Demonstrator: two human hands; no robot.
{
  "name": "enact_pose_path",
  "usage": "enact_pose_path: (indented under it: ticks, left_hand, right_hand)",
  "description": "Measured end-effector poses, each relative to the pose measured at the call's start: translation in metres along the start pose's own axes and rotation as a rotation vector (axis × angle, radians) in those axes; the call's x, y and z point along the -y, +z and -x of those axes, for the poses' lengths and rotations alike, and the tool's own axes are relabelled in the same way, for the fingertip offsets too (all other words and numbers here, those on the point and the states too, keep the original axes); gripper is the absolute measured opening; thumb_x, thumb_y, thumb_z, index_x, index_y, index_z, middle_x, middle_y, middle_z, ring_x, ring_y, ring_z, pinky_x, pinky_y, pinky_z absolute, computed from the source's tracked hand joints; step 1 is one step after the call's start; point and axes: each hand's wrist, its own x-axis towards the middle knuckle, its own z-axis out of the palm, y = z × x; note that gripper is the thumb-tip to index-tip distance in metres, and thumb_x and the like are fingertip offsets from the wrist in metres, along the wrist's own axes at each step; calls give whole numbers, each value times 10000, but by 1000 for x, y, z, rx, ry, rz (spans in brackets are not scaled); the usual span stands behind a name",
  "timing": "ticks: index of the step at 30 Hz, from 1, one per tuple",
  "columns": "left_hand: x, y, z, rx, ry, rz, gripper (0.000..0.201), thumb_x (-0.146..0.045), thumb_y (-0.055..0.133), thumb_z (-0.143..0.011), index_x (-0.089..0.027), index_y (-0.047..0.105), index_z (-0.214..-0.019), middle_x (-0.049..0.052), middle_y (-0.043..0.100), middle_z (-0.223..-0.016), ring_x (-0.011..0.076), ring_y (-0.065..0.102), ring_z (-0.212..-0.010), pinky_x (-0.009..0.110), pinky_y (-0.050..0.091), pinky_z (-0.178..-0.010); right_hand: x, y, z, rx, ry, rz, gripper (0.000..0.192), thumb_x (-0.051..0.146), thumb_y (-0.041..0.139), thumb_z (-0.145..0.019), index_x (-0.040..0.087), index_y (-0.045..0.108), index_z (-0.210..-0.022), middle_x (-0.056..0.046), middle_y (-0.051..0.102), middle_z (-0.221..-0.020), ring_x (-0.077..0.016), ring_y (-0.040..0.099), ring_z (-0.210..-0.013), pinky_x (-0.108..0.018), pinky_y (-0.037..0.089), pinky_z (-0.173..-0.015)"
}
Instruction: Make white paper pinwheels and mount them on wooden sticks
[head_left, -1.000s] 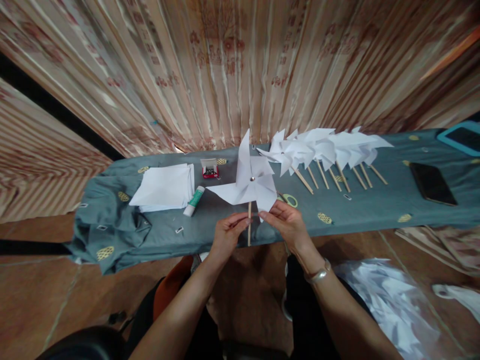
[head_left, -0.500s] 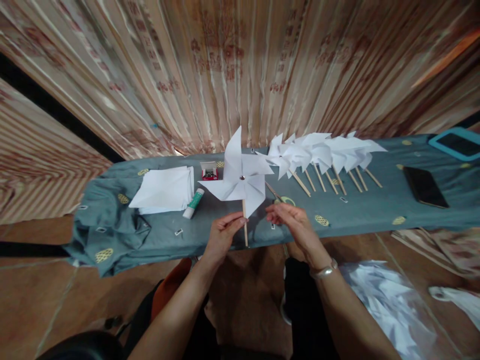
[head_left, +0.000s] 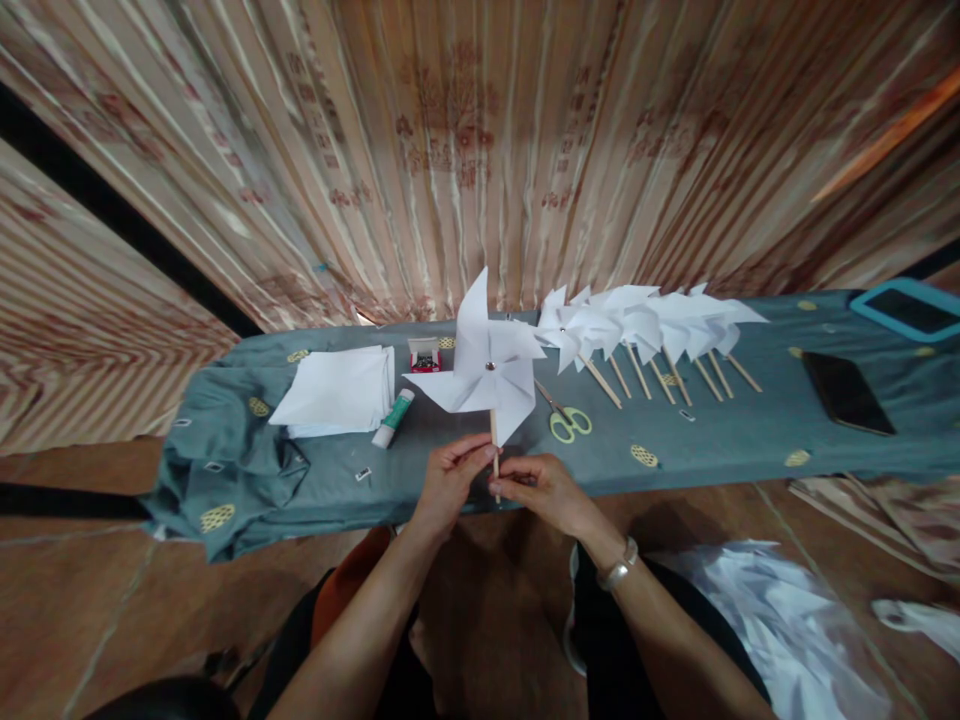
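Note:
A white paper pinwheel (head_left: 491, 368) with a metal pin at its centre stands upright on a thin wooden stick. My left hand (head_left: 453, 482) pinches that stick just under the blades. Lower on the same stick, the fingers of my right hand (head_left: 546, 490) are closed around it. Scissors with pale green handles (head_left: 570, 425) lie to the right of the pinwheel. Behind its left blade sits a small red box of pins (head_left: 424, 357). A green and white glue stick (head_left: 393, 418) rests further left.
Stacked white paper (head_left: 334, 390) lies on the left of the cloth-covered table (head_left: 480, 500). Several finished pinwheels (head_left: 645, 325) form a row at the back right. Beyond them are a black phone (head_left: 847, 392) and a blue-framed device (head_left: 911, 308). A clear bag of white paper pieces (head_left: 787, 620) sits on the floor.
My right hand has moved left and down from beside the pinwheel and taken hold of the lower stick. The scissors' handles have come into full view. My left hand keeps its grip.

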Motion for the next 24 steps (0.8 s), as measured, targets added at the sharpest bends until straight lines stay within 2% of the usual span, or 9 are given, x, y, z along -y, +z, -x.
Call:
enact_pose_path:
  ticks: [6,12,15,18,20,24]
  left_hand:
    - [2,1,2,46,-17,18,375,-403,862,-542,-172,781,-827,47,768,-789,183,692,-738,313,547,-777]
    - [5,0,1,54,43,-34,303,-368,852,-567,-192,791,-805,32,757,-805,162,674,-756,278,534,-769]
    - [3,0,1,51,41,-56,296,-373,845,-580,-196,793,-812,35,764,-827,172,677,-787,294,537,-804]
    - [2,2,2,33,42,-60,295,-373,854,-560,-195,794,-787,38,768,-834,176,676,-797,294,535,-808]
    - [3,4,2,33,28,-46,297,-369,860,-543,-195,794,-774,37,766,-821,170,672,-782,286,532,-791]
    - [6,7,2,53,15,-26,279,-350,862,-530,-201,794,-756,28,758,-791,153,661,-748,265,519,-752]
  right_hand:
    - [-2,-1,-1,-55,-36,76,211,377,671,-802,183,746,-766,6,687,-683,-134,561,-632,-248,411,-618]
    - [3,-6,1,-56,-34,108,218,384,662,-807,189,743,-755,2,686,-679,-142,584,-654,-254,435,-636]
    - [5,-15,2,-131,-22,23,220,416,717,-765,201,748,-794,-17,724,-750,-158,628,-695,-266,478,-656]
    - [6,-26,1,-350,-27,-132,282,439,789,-695,219,746,-866,-37,752,-843,-173,669,-763,-287,522,-715]
    - [7,-31,-1,-439,-55,-239,343,440,822,-658,231,740,-918,-43,760,-887,-181,683,-819,-306,539,-772]
    - [8,-30,-5,-427,-93,-404,406,408,855,-629,247,734,-982,-33,767,-919,-171,687,-860,-303,544,-815]
